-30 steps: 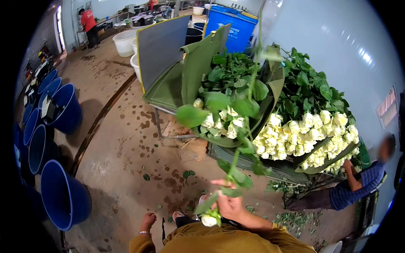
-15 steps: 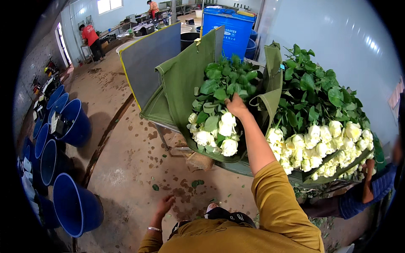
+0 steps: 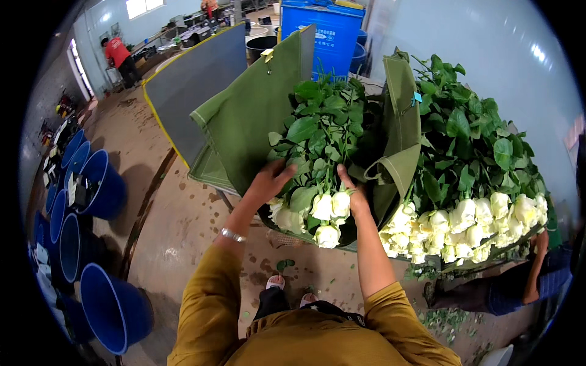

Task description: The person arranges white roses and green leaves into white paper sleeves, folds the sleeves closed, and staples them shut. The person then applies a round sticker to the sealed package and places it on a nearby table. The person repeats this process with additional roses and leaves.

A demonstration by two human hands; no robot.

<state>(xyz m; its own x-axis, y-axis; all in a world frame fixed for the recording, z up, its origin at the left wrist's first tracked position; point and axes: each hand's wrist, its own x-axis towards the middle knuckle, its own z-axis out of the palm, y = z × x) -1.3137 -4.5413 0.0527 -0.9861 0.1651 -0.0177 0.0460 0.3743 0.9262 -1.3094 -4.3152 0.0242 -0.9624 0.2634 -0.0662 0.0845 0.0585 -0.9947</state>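
A loose bunch of white roses (image 3: pixel 328 207) with leafy green stems lies in a green cloth sling (image 3: pixel 244 131), blooms toward me. My left hand (image 3: pixel 272 182) is at the bunch's left side, thumb and fingers apart against the leaves. At the right side, just above the blooms, my right hand (image 3: pixel 354 188) touches the stems with its thumb stretched out; its other fingers are partly hidden. Neither hand is closed round the stems. Right of the sling's upright cloth wall (image 3: pixel 400 122) lies a larger heap of white roses (image 3: pixel 464 222).
Blue buckets (image 3: pixel 116 308) line the floor at the left. A grey panel with yellow edging (image 3: pixel 195 91) stands left of the sling, and a big blue bin (image 3: pixel 320 36) behind it. At right a person's arm (image 3: pixel 536 268) is close to the rose heap. Another person (image 3: pixel 121 58) stands far left.
My left hand has come up from low beside my body to the bunch's left side. My right hand has drawn back from the foliage toward the blooms. The view has shifted slightly.
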